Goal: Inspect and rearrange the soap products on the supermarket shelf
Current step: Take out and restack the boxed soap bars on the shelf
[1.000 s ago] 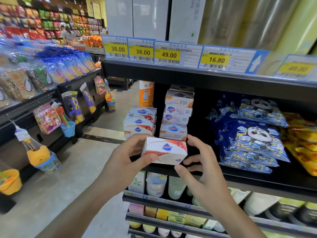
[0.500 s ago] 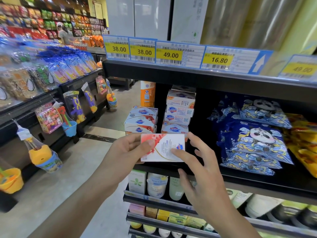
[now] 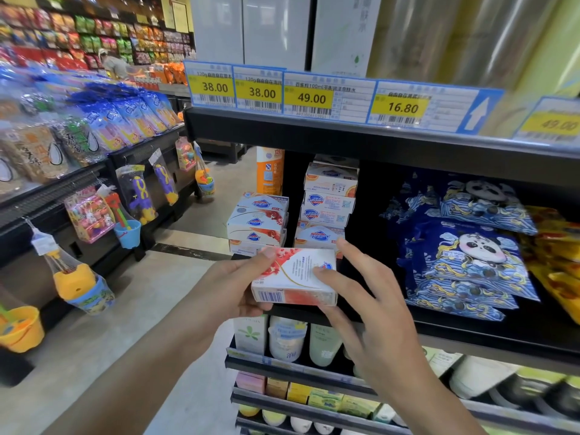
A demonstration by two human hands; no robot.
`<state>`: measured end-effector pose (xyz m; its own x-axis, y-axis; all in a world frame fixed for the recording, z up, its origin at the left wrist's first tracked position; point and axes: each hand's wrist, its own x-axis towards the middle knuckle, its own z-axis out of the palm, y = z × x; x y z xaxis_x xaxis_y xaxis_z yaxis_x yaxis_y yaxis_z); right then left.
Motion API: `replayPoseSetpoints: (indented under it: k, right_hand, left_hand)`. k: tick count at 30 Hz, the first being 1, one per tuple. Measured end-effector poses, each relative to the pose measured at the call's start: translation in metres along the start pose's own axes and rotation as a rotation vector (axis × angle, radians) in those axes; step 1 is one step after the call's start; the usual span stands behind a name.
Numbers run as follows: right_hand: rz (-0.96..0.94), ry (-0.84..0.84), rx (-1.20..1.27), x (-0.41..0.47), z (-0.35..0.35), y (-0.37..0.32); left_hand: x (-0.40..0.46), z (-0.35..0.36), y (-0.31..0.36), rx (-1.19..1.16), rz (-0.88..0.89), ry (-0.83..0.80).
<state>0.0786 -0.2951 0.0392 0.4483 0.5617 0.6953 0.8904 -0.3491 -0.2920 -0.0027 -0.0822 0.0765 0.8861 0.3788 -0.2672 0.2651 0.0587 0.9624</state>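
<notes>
A white and red soap box [image 3: 295,277] is held in front of the black shelf [image 3: 470,331], its printed back and barcode side towards me. My left hand [image 3: 232,293] grips its left end, thumb on top and fingers underneath. My right hand [image 3: 364,306] pinches the right end, thumb on the printed face and fingers spread around the edge. Behind it stand two stacks of similar soap boxes: a left stack [image 3: 257,222] and a taller right stack [image 3: 328,202].
Blue panda packets [image 3: 464,255] and yellow packets [image 3: 561,271] fill the shelf to the right. Price tags [image 3: 310,95] line the shelf above. Bottles [image 3: 287,339] stand on the shelf below. Toys [image 3: 91,215] hang along the left aisle rack.
The box has been turned in both hands from its front face to its printed back, then tilted so the barcode side shows. My right thumb has moved onto the box face.
</notes>
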Motion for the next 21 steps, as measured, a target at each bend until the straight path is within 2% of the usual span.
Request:
replayPoseSetpoints:
  k: [4, 6, 12, 15, 21]
  right_hand:
    - [0.074, -0.057, 0.106, -0.001, 0.0, -0.003]
    - [0.131, -0.068, 0.159, 0.001, -0.001, -0.005]
    - [0.307, -0.09, 0.289, 0.004, -0.002, -0.01]
    - [0.39, -0.086, 0.373, 0.005, -0.002, -0.013]
    - [0.576, -0.044, 0.559, 0.007, 0.003, -0.011]
  left_hand:
    - [0.01, -0.001, -0.003, -0.019, -0.064, 0.065]
    - [0.011, -0.002, -0.003, -0.03, -0.037, 0.081]
    - [-0.001, -0.013, -0.014, 0.209, 0.275, 0.043]
    - [-0.005, -0.015, -0.021, 0.293, 0.349, -0.037]
    - [-0.006, -0.01, -0.023, 0.464, 0.508, -0.014]
